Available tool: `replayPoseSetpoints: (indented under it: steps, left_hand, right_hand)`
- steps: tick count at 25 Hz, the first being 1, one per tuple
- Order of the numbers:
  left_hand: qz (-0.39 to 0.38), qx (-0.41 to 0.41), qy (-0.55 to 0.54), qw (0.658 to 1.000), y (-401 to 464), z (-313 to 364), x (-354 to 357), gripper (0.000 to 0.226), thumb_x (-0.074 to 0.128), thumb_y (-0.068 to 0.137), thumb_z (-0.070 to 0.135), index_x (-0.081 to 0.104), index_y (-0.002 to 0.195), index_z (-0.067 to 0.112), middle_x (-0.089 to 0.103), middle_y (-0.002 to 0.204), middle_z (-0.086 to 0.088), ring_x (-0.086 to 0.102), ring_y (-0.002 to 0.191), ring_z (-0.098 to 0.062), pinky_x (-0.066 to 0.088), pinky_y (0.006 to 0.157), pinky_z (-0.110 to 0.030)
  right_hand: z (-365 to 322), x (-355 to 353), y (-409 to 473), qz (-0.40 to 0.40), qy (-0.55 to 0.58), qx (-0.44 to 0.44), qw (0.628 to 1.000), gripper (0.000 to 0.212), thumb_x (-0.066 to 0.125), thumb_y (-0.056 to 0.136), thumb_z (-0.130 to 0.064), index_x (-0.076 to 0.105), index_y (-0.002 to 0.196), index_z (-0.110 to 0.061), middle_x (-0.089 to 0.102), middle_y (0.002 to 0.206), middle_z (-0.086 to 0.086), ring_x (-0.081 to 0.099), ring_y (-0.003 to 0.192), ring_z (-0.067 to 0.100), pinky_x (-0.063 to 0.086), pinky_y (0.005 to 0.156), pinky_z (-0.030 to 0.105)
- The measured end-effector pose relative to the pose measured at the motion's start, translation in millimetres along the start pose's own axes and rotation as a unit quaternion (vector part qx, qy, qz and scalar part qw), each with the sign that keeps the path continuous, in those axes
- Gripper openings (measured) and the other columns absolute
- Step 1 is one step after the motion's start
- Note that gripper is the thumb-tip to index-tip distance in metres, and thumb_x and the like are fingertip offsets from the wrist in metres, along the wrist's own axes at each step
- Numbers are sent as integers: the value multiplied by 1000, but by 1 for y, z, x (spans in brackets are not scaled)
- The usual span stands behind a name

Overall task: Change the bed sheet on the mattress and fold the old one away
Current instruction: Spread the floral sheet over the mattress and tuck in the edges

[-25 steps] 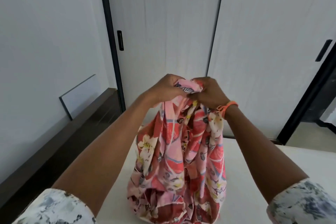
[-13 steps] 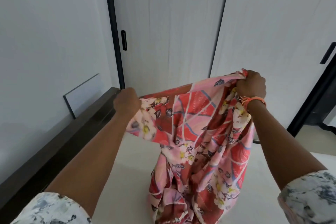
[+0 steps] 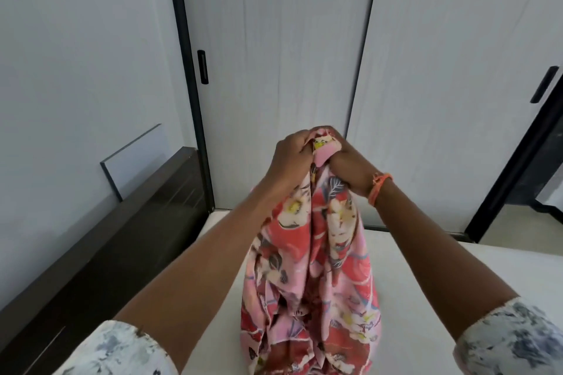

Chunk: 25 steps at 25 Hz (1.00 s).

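Observation:
A pink and red floral bed sheet hangs bunched in front of me, its lower part resting on the bare white mattress. My left hand and my right hand are raised side by side and both grip the sheet's top edge, with a small fold of fabric poking up between them. An orange band circles my right wrist. The sheet's hanging folds hide its far side.
A dark wooden headboard runs along the left of the mattress, with a white panel leaning on the wall above it. White sliding wardrobe doors with black frames stand behind. A dark doorway opens at right.
Half a second ago my hands were spread apart, stretching the sheet's edge wide. They have come together again and the sheet hangs gathered below them.

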<state>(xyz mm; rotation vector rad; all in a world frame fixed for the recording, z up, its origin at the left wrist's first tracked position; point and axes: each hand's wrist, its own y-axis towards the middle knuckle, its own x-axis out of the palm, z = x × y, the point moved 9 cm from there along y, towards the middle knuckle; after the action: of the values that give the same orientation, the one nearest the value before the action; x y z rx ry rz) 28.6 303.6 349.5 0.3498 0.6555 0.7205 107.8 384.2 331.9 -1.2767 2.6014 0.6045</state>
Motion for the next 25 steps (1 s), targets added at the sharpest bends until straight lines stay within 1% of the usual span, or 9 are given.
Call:
replayPoseSetpoints:
  steps: [2,4,7,10,13,15,20,23,25]
  left_hand:
    - [-17,-38,-44,998,2,-8,5,29,47,99,22,70,97,5,72,92,-10,65,85,-22,46,72,-33]
    - [-53,-47,19,997,3,-22,4,37,48,101,29,58,73,6,59,66,-6,53,62,-20,37,61,-34]
    - [-163,-60,96,980,-6,-39,18,48,54,98,41,40,61,15,42,54,1,38,48,-13,28,52,-32]
    - [-267,-44,186,945,-19,-48,35,42,75,79,54,63,81,13,68,74,1,63,62,-13,48,58,-30]
    - [-306,-124,263,907,-26,-88,27,34,80,76,34,67,94,8,72,89,-8,69,76,-25,54,61,-31]
    - [-252,-149,359,886,-26,-110,2,29,72,79,28,65,90,3,66,79,-9,62,72,-27,44,60,-29]
    - [61,-163,420,891,-3,-93,-81,11,54,88,20,53,78,16,52,77,-2,57,84,-27,37,92,-44]
    - [138,-226,93,960,14,-95,-102,28,48,91,24,57,67,13,57,70,-5,59,80,-29,42,75,-37]
    - [161,-172,-32,971,18,-80,-103,27,50,90,22,66,68,13,64,69,-9,61,75,-28,44,64,-34]
  right_hand:
    - [5,2,-2,-14,-27,-1,1000,29,50,86,0,62,111,-10,68,104,15,67,95,20,56,82,36]
    - [1,-12,-6,8,-153,-44,987,11,58,85,-13,67,87,-8,70,82,6,63,76,11,51,70,32]
    - [-8,-30,-12,43,-324,-96,940,21,55,76,-30,58,67,-11,63,67,2,61,65,20,46,60,35]
    - [-14,-55,-15,107,-384,-82,914,8,48,73,-33,50,70,-26,67,75,7,64,74,34,47,61,37]
    - [-13,-110,-20,232,-378,-34,896,5,56,76,-31,52,75,-28,69,82,14,64,79,37,40,61,31]
    - [-8,-145,-30,290,-372,9,882,11,66,75,-26,61,83,-21,70,87,16,64,83,39,39,64,31]
    - [3,-167,-42,330,-384,43,861,25,65,75,-26,63,98,-15,68,94,19,63,87,42,44,68,35]
    - [-4,-151,-42,287,-387,-9,876,37,56,66,-41,59,97,-20,68,87,13,63,81,39,45,66,35]
    - [-3,-141,-41,235,-400,0,886,49,57,60,-47,57,105,-27,69,90,8,63,83,36,46,69,35]
